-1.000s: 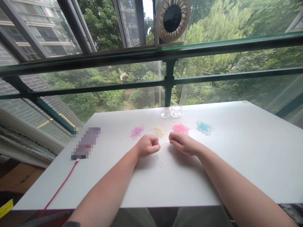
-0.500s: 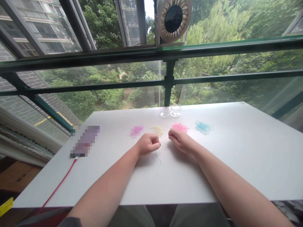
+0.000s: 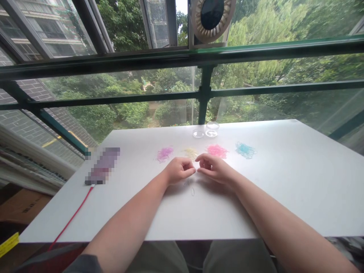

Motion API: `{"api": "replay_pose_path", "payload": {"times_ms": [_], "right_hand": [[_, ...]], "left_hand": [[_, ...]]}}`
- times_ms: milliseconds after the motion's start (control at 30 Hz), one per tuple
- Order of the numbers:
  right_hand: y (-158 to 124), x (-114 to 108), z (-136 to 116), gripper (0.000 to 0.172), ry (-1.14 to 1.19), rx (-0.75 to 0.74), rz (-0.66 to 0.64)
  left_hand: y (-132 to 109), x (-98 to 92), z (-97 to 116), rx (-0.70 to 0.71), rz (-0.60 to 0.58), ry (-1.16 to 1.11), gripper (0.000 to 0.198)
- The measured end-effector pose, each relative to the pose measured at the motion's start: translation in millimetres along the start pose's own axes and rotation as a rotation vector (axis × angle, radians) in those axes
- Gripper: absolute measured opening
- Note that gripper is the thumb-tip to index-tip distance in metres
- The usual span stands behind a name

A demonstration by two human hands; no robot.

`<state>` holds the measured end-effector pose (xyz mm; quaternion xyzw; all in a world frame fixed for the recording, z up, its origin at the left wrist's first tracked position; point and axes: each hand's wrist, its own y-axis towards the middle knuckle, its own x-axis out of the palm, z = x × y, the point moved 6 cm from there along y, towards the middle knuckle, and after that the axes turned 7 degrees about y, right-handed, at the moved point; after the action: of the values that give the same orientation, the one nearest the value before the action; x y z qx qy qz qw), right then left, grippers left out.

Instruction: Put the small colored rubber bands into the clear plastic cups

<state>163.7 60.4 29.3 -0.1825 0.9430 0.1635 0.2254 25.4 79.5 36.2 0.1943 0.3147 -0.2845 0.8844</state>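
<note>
My left hand (image 3: 178,170) and my right hand (image 3: 212,169) rest on the white table (image 3: 284,182), fingertips almost touching in a pinch. Between them is a small pale rubber band, too thin to see clearly. A loose clear band (image 3: 192,191) lies on the table just below the hands. Behind the hands lie small heaps of bands: purple (image 3: 164,153), yellow (image 3: 190,152), pink (image 3: 217,150) and teal (image 3: 245,149).
Small clear round dishes (image 3: 208,131) stand at the table's far edge by the green window rail (image 3: 204,94). A blurred purple object (image 3: 102,166) with a red cable (image 3: 71,220) lies at the left. A round fan (image 3: 212,17) hangs above.
My hands have come together; the band that was stretched between them a second ago is now slack and hidden between the fingertips. The view has shifted slightly down.
</note>
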Motion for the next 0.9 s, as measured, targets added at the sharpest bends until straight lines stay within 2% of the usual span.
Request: {"api": "replay_pose_path", "payload": {"times_ms": [167,467,600,733,900], "right_hand": [[0.7,5.2,-9.0,0.015,-0.021,-0.022,-0.040],[-0.4,4.8,-13.4,0.005,-0.133,-0.041,0.002],[1.9,-7.3,-9.0,0.005,-0.164,-0.072,0.105],[2.7,-17.3,-2.1,0.002,-0.158,-0.042,0.194],[1.9,-0.8,-8.4,0.004,-0.131,-0.027,0.066]], "left_hand": [[0.0,0.2,-1.4,-0.003,0.016,-0.010,0.018],[0.0,2.8,-3.0,-0.011,-0.015,-0.022,0.016],[0.9,2.6,-1.2,0.010,-0.033,-0.036,0.018],[1.3,2.4,-0.3,0.007,-0.012,-0.065,0.020],[0.6,3.4,-3.1,-0.012,0.022,-0.003,0.018]]}}
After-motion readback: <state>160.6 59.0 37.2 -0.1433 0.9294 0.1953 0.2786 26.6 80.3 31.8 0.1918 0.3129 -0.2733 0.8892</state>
